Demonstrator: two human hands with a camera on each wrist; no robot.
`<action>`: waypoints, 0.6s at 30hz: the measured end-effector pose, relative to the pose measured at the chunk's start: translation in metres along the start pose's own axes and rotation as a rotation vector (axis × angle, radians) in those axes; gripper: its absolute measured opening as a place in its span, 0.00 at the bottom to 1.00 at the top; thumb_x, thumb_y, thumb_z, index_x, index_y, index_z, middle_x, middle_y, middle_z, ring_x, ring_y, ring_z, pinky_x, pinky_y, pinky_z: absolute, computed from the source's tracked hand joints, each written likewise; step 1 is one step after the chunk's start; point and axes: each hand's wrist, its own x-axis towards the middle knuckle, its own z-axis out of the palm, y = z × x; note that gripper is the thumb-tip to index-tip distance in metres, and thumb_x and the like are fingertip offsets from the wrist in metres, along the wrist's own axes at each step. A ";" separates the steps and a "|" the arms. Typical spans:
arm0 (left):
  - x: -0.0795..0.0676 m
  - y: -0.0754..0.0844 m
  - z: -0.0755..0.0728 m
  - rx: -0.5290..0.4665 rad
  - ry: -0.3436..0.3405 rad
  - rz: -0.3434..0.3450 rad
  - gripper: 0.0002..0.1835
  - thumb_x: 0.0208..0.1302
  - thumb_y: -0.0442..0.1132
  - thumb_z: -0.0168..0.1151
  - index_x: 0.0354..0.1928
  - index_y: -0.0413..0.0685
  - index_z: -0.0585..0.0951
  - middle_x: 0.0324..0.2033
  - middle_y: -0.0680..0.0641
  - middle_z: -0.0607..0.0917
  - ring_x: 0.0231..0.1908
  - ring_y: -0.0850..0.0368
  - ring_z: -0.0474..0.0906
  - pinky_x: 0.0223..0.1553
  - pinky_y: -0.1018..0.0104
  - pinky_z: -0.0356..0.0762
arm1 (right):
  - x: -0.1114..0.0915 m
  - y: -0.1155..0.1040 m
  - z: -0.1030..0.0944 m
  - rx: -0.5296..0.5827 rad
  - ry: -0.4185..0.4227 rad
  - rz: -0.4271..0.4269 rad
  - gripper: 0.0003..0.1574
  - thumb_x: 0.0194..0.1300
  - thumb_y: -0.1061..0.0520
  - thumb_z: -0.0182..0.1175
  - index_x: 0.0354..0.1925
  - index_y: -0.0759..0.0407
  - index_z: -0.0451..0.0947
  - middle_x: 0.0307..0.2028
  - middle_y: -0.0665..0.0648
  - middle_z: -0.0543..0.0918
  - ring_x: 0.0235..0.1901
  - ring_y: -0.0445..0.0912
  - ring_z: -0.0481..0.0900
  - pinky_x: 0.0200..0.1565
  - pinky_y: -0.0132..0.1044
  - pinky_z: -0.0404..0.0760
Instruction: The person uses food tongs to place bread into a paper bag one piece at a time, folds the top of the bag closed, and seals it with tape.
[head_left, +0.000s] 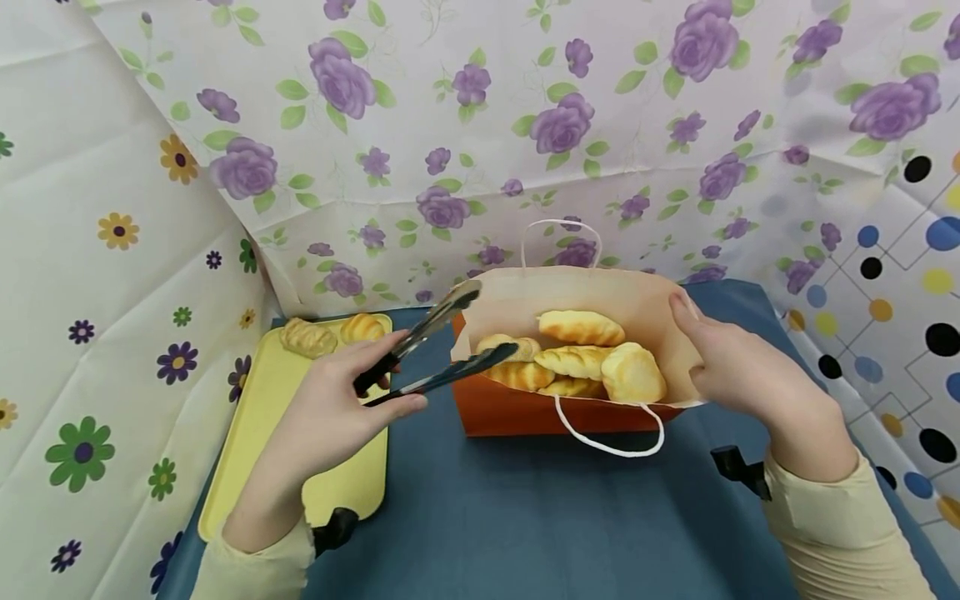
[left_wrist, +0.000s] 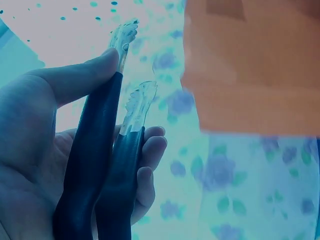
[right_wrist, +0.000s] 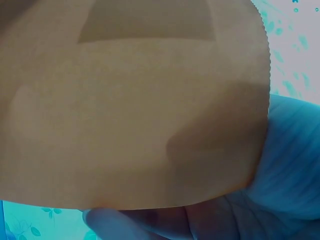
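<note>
My left hand (head_left: pixel 330 408) holds a pair of tongs (head_left: pixel 474 364) with dark handles and scalloped metal ends. The arms of the tongs stand apart, with no bread between them, and their tips reach over the left side of an orange paper bag (head_left: pixel 540 417). In the left wrist view, thumb and fingers lie around the tongs' handles (left_wrist: pixel 87 155). My right hand (head_left: pixel 757 383) grips the bag's right rim, thumb inside and fingers outside, mostly hidden. Several bread pieces lie in the bag, among them a long roll (head_left: pixel 581 327) and a rounder bun (head_left: pixel 633 375).
A yellow tray (head_left: pixel 348 483) stands left of the bag, with a twisted loaf (head_left: pixel 307 337) and a golden roll (head_left: pixel 362 327) at its far end. White cord handles (head_left: pixel 611 450) hang off the bag. Blue cloth (head_left: pixel 540 525) covers the table; patterned sheets enclose it.
</note>
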 end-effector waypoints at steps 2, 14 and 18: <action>-0.007 -0.009 -0.004 -0.016 0.029 -0.031 0.40 0.64 0.51 0.80 0.77 0.57 0.76 0.43 0.55 0.87 0.36 0.58 0.78 0.30 0.63 0.73 | -0.001 0.000 0.000 0.002 0.000 -0.002 0.61 0.69 0.69 0.54 0.87 0.56 0.31 0.43 0.64 0.77 0.15 0.47 0.62 0.22 0.41 0.63; -0.043 -0.065 -0.011 -0.037 0.096 -0.248 0.38 0.68 0.49 0.78 0.76 0.45 0.76 0.37 0.49 0.85 0.34 0.55 0.79 0.32 0.66 0.75 | 0.000 -0.001 0.001 -0.011 -0.007 0.002 0.61 0.70 0.68 0.53 0.87 0.55 0.30 0.36 0.59 0.74 0.15 0.48 0.62 0.22 0.41 0.63; -0.050 -0.083 -0.009 -0.044 0.082 -0.341 0.40 0.69 0.51 0.76 0.77 0.43 0.74 0.36 0.47 0.85 0.33 0.55 0.78 0.29 0.66 0.75 | -0.001 -0.001 0.000 -0.007 -0.013 0.017 0.61 0.70 0.68 0.53 0.87 0.53 0.29 0.43 0.64 0.77 0.15 0.48 0.63 0.21 0.41 0.64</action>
